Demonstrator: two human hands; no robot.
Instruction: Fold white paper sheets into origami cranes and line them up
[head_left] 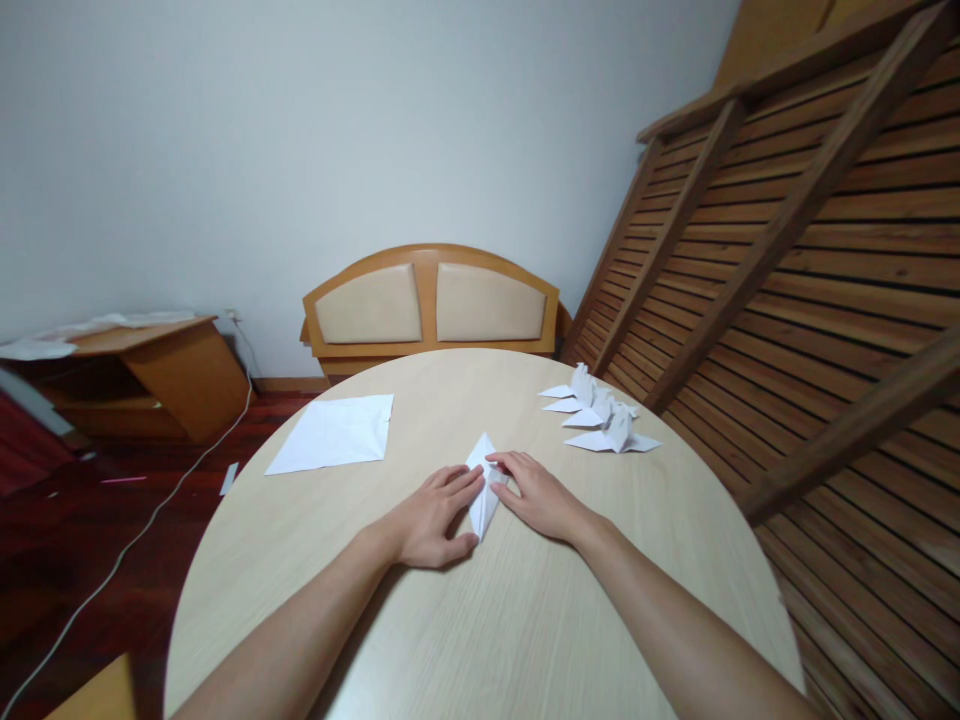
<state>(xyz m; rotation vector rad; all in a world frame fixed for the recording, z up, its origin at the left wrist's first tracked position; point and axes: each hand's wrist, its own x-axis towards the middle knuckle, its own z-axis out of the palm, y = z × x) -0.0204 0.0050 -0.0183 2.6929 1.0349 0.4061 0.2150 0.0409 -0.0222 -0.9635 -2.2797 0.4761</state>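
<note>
A white sheet of paper folded into a narrow diamond point(486, 508) lies flat on the round table, with one point towards me and one away. My left hand point(435, 515) lies over its left side, fingers stretched across the paper and thumb near the lower point. From the right, my right hand point(541, 495) touches the diamond with its fingertips. Its index finger and thumb are apart, and part of the paper is hidden beneath the fingers of both hands.
Several folded white paper figures point(619, 430) stand in a row at the table's point(450, 640) back right. A white paper sheet point(334, 435) lies at the back left. Wooden slats point(840, 290) lean along the right side, and a headboard point(431, 300) stands behind the table.
</note>
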